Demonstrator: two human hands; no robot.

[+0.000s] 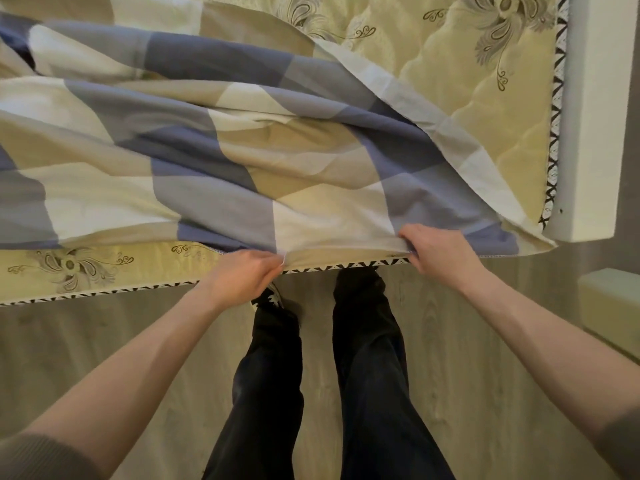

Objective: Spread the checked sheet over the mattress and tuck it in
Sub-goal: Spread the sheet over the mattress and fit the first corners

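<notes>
The checked sheet (242, 150) lay rumpled across the mattress (485, 81), slanting. Its hem reached the mattress's near edge only in front of the person. The far right corner and a strip along the near left edge were bare. One sheet corner drooped over the mattress's near right corner.

Both hands were at that near edge. The left hand (242, 277) pinched the hem with its fingers curled round it, and the right hand (441, 252) gripped the same hem a little further right, with a short span of cloth drawn between them.

The sheet looked like thin woven cotton, light and limp, in big squares of blue, tan and cream. It fell in long soft folds and I judged it would billow rather than slide. It would be best held at the hem or corners, since a grip in the middle would only bunch it.

The mattress looked firm and heavy. It had a pale yellow quilted top printed with grey paisley sprays, and a black-and-white zigzag trim (114, 293) along its edge. Tucking would probably mean lifting that edge. A white bed frame (588, 116) ran along the right side, and pale wood-grain floor (467, 375) lay below.
</notes>
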